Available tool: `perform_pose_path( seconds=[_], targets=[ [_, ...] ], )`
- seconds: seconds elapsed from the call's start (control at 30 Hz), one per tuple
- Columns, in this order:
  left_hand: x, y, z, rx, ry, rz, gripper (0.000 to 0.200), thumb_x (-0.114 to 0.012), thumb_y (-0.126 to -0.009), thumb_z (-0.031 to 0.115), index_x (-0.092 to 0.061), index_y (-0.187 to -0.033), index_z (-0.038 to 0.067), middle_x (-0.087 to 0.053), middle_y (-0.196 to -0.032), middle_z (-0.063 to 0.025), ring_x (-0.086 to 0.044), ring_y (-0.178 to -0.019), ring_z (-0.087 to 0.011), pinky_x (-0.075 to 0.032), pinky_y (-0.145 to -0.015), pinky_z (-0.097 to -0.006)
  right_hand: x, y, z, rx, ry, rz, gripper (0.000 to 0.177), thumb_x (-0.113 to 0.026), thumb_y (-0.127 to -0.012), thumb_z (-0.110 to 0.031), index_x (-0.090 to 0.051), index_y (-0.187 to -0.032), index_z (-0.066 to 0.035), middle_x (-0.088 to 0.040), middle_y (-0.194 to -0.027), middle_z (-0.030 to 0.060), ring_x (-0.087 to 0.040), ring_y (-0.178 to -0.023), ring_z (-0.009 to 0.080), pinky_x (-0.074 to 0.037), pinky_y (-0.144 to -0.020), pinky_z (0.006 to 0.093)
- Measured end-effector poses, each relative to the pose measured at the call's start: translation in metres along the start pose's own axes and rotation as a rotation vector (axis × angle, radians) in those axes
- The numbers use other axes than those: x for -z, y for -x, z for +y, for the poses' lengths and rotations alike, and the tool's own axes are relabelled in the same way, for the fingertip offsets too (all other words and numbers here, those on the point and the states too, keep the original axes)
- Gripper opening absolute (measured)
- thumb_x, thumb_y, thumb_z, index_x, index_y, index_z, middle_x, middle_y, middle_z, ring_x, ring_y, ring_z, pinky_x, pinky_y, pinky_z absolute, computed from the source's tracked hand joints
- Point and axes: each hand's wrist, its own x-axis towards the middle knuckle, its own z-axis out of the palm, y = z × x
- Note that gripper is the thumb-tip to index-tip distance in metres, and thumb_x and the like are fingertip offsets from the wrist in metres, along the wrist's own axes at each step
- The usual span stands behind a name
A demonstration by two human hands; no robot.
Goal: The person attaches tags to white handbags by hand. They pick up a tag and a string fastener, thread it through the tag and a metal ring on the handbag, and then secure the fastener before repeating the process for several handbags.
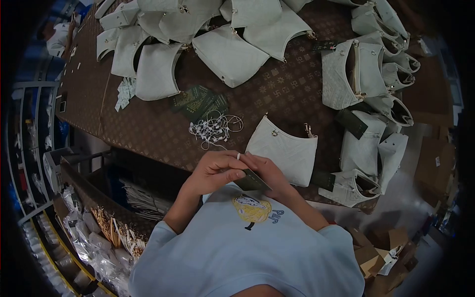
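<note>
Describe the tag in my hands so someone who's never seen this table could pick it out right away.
Start at the brown patterned table covered with white handbags and come to its near edge, where the left hand and right hand meet. The dark green tag is pinched between them. Unlike the tags stacked beside the white cords, it alone is off the table.

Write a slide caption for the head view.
Left hand and right hand hold a dark tag at a brown patterned table strewn with white handbags, white strings and spare tags.
</note>
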Motion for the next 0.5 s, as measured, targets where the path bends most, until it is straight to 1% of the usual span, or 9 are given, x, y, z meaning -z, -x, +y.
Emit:
perform_pose_path(
  seconds=[0.07, 0.13, 0.17, 0.23, 0.3, 0.37, 0.4, 0.47, 0.5],
  targets=[
    [-0.004, 0.001, 0.005, 0.071, 0.034, -0.048, 0.012, -0.061, -0.079, 0.006, -0.064, -0.085, -0.003, -0.063, -0.091, -0.0154, -0.060, -0.083, -0.0201, -0.046, -0.072, -0.0300, 0.015, -0.012, -0.002, 0.066, -0.200, -0.187, 0.032, -0.051, -0.091, -0.033, -0.058, -0.103, -0.004, -0.048, -0.064, -0.0040, -0.039, -0.054, 0.0034, -0.031, -0.047, 0.0188],
    [-0.008, 0.002, 0.010, 0.205, 0.131, -0.050, 0.011, -0.061, -0.078, 0.006, -0.065, -0.084, -0.003, -0.064, -0.088, -0.0157, -0.061, -0.081, -0.0208, -0.046, -0.072, -0.0301, 0.021, -0.012, -0.009, 0.105, -0.267, -0.159, 0.030, -0.052, -0.091, -0.031, -0.057, -0.102, -0.004, -0.047, -0.064, -0.0043, -0.039, -0.054, 0.0037, -0.031, -0.047, 0.0190],
    [-0.007, 0.004, 0.006, 0.207, 0.130, -0.057, 0.011, -0.061, -0.078, 0.006, -0.065, -0.084, -0.003, -0.064, -0.088, -0.0157, -0.061, -0.081, -0.0208, -0.046, -0.072, -0.0301, 0.024, -0.011, -0.012, 0.137, -0.327, -0.130, 0.028, -0.052, -0.091, -0.030, -0.057, -0.101, -0.005, -0.046, -0.063, -0.0047, -0.039, -0.054, 0.0039, -0.031, -0.048, 0.0192],
    [0.000, 0.008, -0.007, 0.167, 0.178, -0.064, 0.011, -0.060, -0.082, 0.003, -0.064, -0.090, -0.001, -0.064, -0.094, -0.0102, -0.060, -0.081, -0.0136, -0.047, -0.071, -0.0256, 0.033, -0.011, -0.019, 0.207, -0.326, -0.087, 0.027, -0.053, -0.090, -0.030, -0.057, -0.099, -0.005, -0.047, -0.063, -0.0045, -0.040, -0.054, 0.0041, -0.031, -0.047, 0.0191],
    [0.001, 0.009, -0.011, 0.165, 0.178, -0.068, 0.010, -0.059, -0.082, 0.003, -0.064, -0.090, -0.001, -0.064, -0.094, -0.0109, -0.060, -0.082, -0.0140, -0.047, -0.072, -0.0257, 0.038, -0.008, -0.025, 0.273, -0.322, -0.040, 0.026, -0.054, -0.090, -0.029, -0.057, -0.097, -0.005, -0.048, -0.064, -0.0042, -0.040, -0.054, 0.0042, -0.031, -0.047, 0.0190],
    [-0.001, 0.008, -0.012, 0.167, 0.174, -0.069, 0.010, -0.059, -0.082, 0.003, -0.064, -0.090, -0.002, -0.064, -0.094, -0.0116, -0.060, -0.082, -0.0143, -0.047, -0.072, -0.0258, 0.038, -0.001, -0.031, 0.249, -0.171, 0.101, 0.029, -0.053, -0.090, -0.032, -0.058, -0.099, -0.004, -0.049, -0.064, -0.0038, -0.040, -0.053, 0.0038, -0.031, -0.047, 0.0185],
    [-0.002, 0.008, -0.012, 0.137, 0.226, 0.001, 0.010, -0.059, -0.082, 0.003, -0.064, -0.089, -0.002, -0.064, -0.094, -0.0128, -0.060, -0.083, -0.0158, -0.048, -0.073, -0.0264, 0.042, 0.002, -0.031, 0.250, -0.177, 0.102, 0.029, -0.053, -0.090, -0.032, -0.058, -0.099, -0.004, -0.049, -0.064, -0.0038, -0.040, -0.053, 0.0038, -0.031, -0.047, 0.0185],
    [-0.003, 0.005, -0.010, 0.105, 0.274, 0.073, 0.010, -0.059, -0.082, 0.003, -0.064, -0.089, -0.002, -0.063, -0.094, -0.0140, -0.061, -0.085, -0.0173, -0.048, -0.074, -0.0270, 0.053, 0.011, -0.031, 0.010, 0.420, -0.118, 0.028, -0.049, -0.092, -0.034, -0.056, -0.093, -0.007, -0.052, -0.071, -0.0039, -0.045, -0.062, 0.0031, -0.032, -0.050, 0.0184],
    [-0.005, 0.003, -0.008, 0.075, 0.284, 0.082, 0.010, -0.059, -0.082, 0.003, -0.064, -0.088, -0.003, -0.063, -0.094, -0.0149, -0.061, -0.085, -0.0188, -0.048, -0.074, -0.0276, 0.050, 0.012, -0.029, 0.008, 0.418, -0.119, 0.028, -0.049, -0.092, -0.034, -0.056, -0.093, -0.007, -0.052, -0.071, -0.0039, -0.045, -0.062, 0.0031, -0.032, -0.050, 0.0184]
  ],
)
